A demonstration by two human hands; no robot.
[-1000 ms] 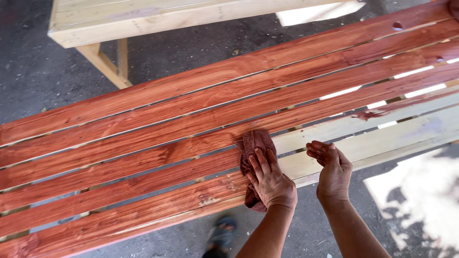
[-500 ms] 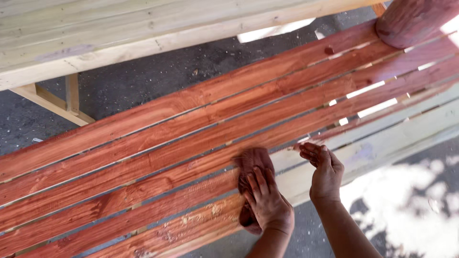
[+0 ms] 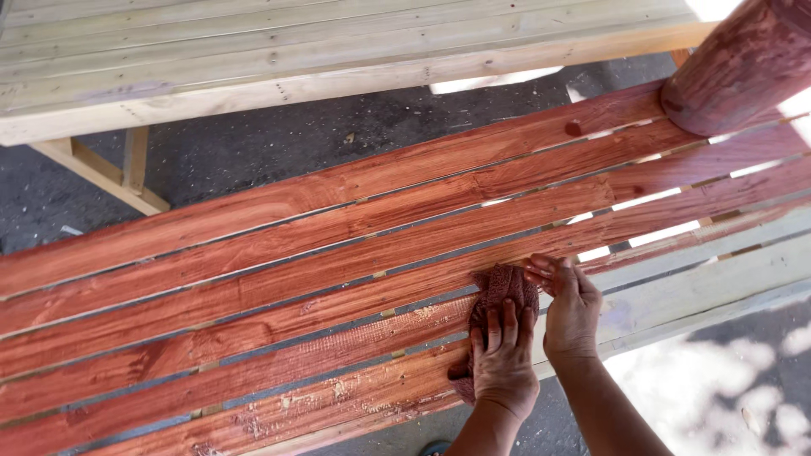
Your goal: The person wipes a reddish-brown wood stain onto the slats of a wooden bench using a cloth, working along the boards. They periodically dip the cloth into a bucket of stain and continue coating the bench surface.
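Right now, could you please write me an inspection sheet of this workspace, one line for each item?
Surface: slatted wooden top, most slats stained red-brown; the near slats at the right are bare pale wood.
Job's things: red-stained rag lying on the near slats at the border of stained and bare wood.
Clutter: nothing seen on the slats.
Hands: left hand pressed flat on the rag; right hand beside it, fingertips at the rag's edge.
Cables: nothing seen.
Surroundings: unstained pale wooden bench behind; red-stained round post at upper right; dark ground below, with sun patches at lower right.
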